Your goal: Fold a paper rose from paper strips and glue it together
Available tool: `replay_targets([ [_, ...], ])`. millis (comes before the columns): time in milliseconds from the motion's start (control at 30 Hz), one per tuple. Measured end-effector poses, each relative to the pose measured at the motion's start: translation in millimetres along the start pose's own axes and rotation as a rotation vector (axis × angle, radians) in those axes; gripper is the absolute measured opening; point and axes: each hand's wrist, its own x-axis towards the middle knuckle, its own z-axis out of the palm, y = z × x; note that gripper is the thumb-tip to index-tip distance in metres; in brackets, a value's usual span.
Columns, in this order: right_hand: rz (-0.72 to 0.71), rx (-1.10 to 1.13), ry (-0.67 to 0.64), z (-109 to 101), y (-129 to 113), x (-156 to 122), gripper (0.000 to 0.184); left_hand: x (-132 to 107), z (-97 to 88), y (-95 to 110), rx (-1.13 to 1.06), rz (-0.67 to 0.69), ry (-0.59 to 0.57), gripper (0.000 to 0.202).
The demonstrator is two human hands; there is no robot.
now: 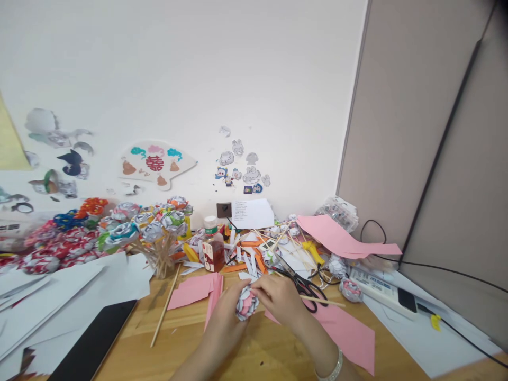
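The person is holding a rolled paper flower (246,306) just above the tabletop (246,354), low in the view at about six o'clock. Both hands are on it: the left hand (227,313) is cupping it from nine o'clock and the right hand (280,299) is pinching its upper edge from three o'clock, so each grip is clenched lightly on the flower. It looks very light and soft, made of thin printed paper wound in layers, so it will probably crush or unwind under a hard squeeze. The safest hold seems to be around the outer wrap near the base, with fingertips pressing gently, not on the loose petal edges. Black-handled scissors (307,288) are lying just beside the right hand at two o'clock. A pink paper sheet (351,336) is lying beneath that hand's wrist, and a wooden skewer (164,309) is resting well apart at nine o'clock.
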Motion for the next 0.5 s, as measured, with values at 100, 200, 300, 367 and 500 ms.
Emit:
replay_targets([
  [100,-0.011,-0.070,-0.006,0.8,-0.5,-0.4,0.027,-1.3,1.2,-1.9,0.009,-0.003,0.003,0.050],
  [200,0.009,-0.077,0.004,1.7,-1.1,-0.8,0.027,-1.6,1.5,-2.5,-0.014,0.003,0.003,0.050],
  [300,0.024,-0.074,0.014,2.1,-1.0,-1.1,0.027,-0.7,0.7,-1.1,-0.028,0.011,0.025,0.049],
  [367,0.004,-0.080,0.025,2.6,-0.3,-1.5,0.030,-0.1,-0.2,0.7,-0.030,0.015,0.026,0.048],
  [500,-0.030,-0.106,0.023,3.6,1.3,-2.3,0.034,0.0,-1.4,2.9,-0.028,0.009,0.009,0.047],
])
